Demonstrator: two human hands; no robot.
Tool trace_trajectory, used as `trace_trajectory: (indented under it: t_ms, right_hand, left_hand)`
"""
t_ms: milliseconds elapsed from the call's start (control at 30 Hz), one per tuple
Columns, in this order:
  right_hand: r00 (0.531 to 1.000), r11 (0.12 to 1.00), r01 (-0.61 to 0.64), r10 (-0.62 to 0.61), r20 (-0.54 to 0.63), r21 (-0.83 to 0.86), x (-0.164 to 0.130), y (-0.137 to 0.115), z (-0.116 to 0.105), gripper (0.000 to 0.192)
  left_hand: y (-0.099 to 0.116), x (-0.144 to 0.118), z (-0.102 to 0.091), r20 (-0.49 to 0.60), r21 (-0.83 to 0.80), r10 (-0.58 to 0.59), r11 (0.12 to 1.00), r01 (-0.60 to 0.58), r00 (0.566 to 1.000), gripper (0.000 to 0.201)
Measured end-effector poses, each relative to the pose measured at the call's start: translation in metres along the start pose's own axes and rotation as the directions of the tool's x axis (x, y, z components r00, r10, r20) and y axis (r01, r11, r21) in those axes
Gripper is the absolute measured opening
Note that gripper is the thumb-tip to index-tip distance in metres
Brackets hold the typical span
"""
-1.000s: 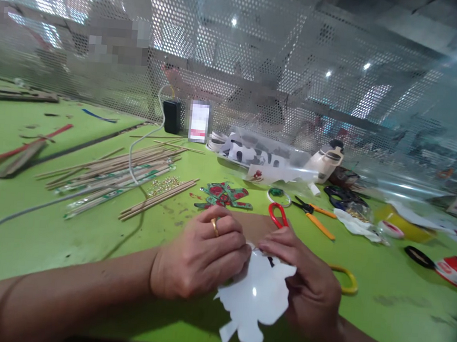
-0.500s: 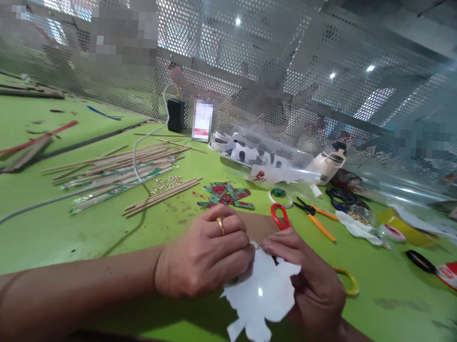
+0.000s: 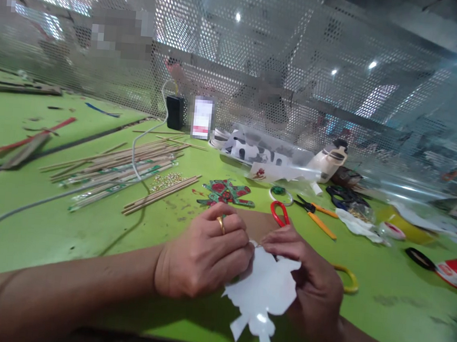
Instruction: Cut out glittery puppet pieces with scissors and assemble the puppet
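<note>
Low over the green table, near its front edge: left hand and right hand together on a white cut-out shape, glossy, with lobed edges and a narrow tail pointing toward the camera. Left fingers curled and pressed together at the shape's upper left edge, a gold ring on one finger. Right thumb and forefinger pinching the top edge, remaining fingers folded behind the sheet. Just behind the hands: a brown card, red-handled scissors, a red and green patterned cut-out. Farther right: orange-handled pliers, a yellow loop partly hidden behind the right hand. Off to the left: bundles of bamboo sticks, a white cable lying across them.
</note>
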State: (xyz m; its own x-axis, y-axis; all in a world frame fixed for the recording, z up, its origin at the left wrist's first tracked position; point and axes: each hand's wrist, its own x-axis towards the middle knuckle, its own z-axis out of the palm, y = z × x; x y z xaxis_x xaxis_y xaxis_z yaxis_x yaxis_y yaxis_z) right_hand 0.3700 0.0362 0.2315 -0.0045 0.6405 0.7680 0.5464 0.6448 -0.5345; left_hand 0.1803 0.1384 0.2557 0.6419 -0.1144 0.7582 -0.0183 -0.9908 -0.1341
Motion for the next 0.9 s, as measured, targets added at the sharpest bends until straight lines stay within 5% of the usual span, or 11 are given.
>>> trace_trajectory:
  t_ms: [300, 500, 700, 900]
  right_hand:
    - [0.999, 0.999, -0.024, 0.025, 0.038, -0.029, -0.0010, 0.0005, -0.0016, 0.036]
    - [1.000, 0.998, -0.017, 0.017, 0.009, -0.056, -0.0010, 0.0011, -0.0027, 0.019]
    - [0.999, 1.000, 0.002, -0.002, 0.038, 0.004, -0.0023, 0.0037, -0.0022, 0.022]
    - [0.993, 0.993, -0.116, 0.116, -0.005, -0.021, -0.0039, -0.0004, 0.0001, 0.034]
  left_hand:
    - [-0.0002, 0.0007, 0.0006, -0.005, -0.015, -0.017, 1.000, 0.016, 1.000, 0.017]
    - [0.0008, -0.0008, -0.0007, 0.007, 0.006, 0.010, 1.000, -0.010, 1.000, 0.017]
    - [0.0009, -0.0010, 0.0010, 0.017, 0.030, 0.026, 0.999, -0.027, 1.000, 0.019]
    - [0.0003, -0.0012, 0.0004, 0.025, 0.057, 0.055, 0.997, -0.056, 0.998, 0.019]
